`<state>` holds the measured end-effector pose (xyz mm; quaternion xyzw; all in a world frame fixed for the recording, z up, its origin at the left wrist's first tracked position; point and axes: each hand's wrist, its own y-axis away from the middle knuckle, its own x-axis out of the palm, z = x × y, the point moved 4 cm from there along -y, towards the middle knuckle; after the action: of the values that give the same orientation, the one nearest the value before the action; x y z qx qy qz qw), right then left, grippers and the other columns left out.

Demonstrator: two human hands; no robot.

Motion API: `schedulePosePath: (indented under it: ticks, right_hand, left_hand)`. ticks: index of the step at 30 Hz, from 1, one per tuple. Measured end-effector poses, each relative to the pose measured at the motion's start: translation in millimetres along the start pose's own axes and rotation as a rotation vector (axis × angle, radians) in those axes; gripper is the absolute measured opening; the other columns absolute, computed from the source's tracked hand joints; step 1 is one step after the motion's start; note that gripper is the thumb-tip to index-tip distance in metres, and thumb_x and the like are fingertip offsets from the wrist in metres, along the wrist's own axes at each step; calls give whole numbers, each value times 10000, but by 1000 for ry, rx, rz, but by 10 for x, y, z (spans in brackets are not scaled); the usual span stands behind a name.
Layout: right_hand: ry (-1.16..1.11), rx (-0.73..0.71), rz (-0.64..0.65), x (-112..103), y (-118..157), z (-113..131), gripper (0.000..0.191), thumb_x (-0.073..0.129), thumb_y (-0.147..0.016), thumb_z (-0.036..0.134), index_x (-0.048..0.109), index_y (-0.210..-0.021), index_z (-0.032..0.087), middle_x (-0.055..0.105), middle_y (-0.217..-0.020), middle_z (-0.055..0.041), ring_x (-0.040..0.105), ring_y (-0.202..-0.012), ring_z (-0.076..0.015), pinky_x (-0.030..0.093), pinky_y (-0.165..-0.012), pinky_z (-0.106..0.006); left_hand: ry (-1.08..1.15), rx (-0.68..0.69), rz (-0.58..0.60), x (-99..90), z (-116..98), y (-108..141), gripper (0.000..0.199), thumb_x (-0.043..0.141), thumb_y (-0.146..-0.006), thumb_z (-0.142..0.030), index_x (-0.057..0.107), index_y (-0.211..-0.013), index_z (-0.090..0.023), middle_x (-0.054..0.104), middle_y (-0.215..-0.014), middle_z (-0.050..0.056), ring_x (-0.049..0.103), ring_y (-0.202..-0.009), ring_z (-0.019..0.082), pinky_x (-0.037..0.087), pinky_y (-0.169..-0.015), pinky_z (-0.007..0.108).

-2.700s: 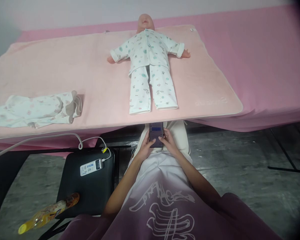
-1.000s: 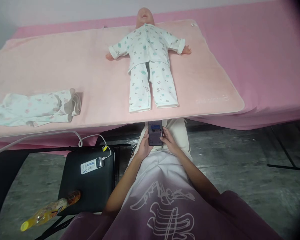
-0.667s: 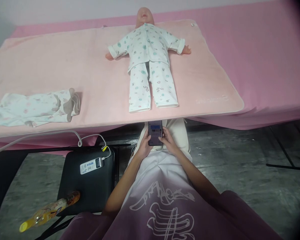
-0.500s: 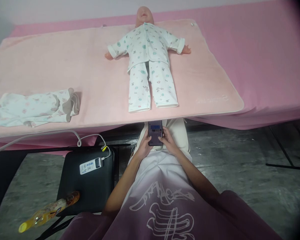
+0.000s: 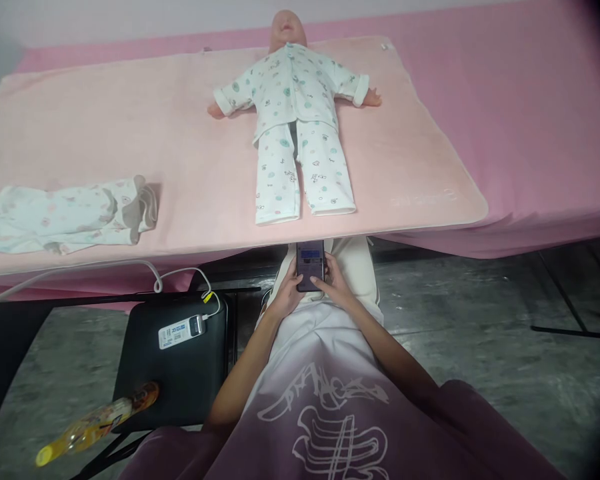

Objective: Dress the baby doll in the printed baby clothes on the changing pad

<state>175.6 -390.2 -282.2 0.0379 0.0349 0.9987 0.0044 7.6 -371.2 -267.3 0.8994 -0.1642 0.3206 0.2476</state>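
From my end I see both hands grasping a phone (image 5: 311,267), held low over the lap. The left hand (image 5: 286,295) curls around its left edge, thumb along the side; the right hand (image 5: 337,287) cups the right edge, its thumb reaching across the lower screen (whether it touches the glass, I can't tell). Neither grasp is spread wider than the phone itself. The fingers underneath are hidden from me, the screen's writing is too small to read, and the table edge covers the phone's top end. Just beyond the grip, a clothed doll (image 5: 293,93) lies face up on a pale pink mat (image 5: 195,133). Farther left of the grip, a bundled garment (image 5: 65,217) is cut off by my view.
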Motion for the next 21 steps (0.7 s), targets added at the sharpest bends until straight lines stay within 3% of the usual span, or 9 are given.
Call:
schedulePosePath:
  ticks: [4, 12, 16, 21]
  right_hand:
    - [87, -25, -22, 36, 30, 5, 1126, 980, -866, 610, 391, -1772, 295, 625, -1634, -164, 685, -1308, -306, 579, -1228, -520]
    - [-48, 22, 26, -3, 9, 61, 915, 740, -1032, 754, 433, -1783, 331, 674, -1574, -114, 642, -1442, -330, 519, -1307, -522]
    - [-59, 26, 49, -19, 15, 73, 954, 777, -1008, 761, 427, -1787, 335, 650, -1619, -113, 656, -1409, -326, 532, -1293, -519]
    - [-42, 2, 54, -26, 21, 16, 989, 837, -995, 712, 411, -1796, 321, 615, -1666, -134, 644, -1437, -318, 521, -1307, -508]
  left_hand:
    - [3, -1, -25, -26, 9, -9, 983, 923, -966, -382, 473, -1840, -370, 620, -1773, 108, 573, -1675, 352, 441, -1419, 546]
    - [-60, 46, -52, 51, 13, -17, 1040, 996, -917, -412, 495, -1826, -358, 623, -1767, 113, 541, -1705, 378, 453, -1422, 545]
    - [-104, 82, -93, 31, 16, -27, 1016, 998, -918, -376, 516, -1812, -357, 583, -1807, 104, 521, -1718, 373, 449, -1425, 542]
    - [-65, 26, -57, -14, 25, -10, 925, 946, -965, -418, 546, -1798, -372, 595, -1798, 96, 504, -1731, 375, 445, -1422, 550]
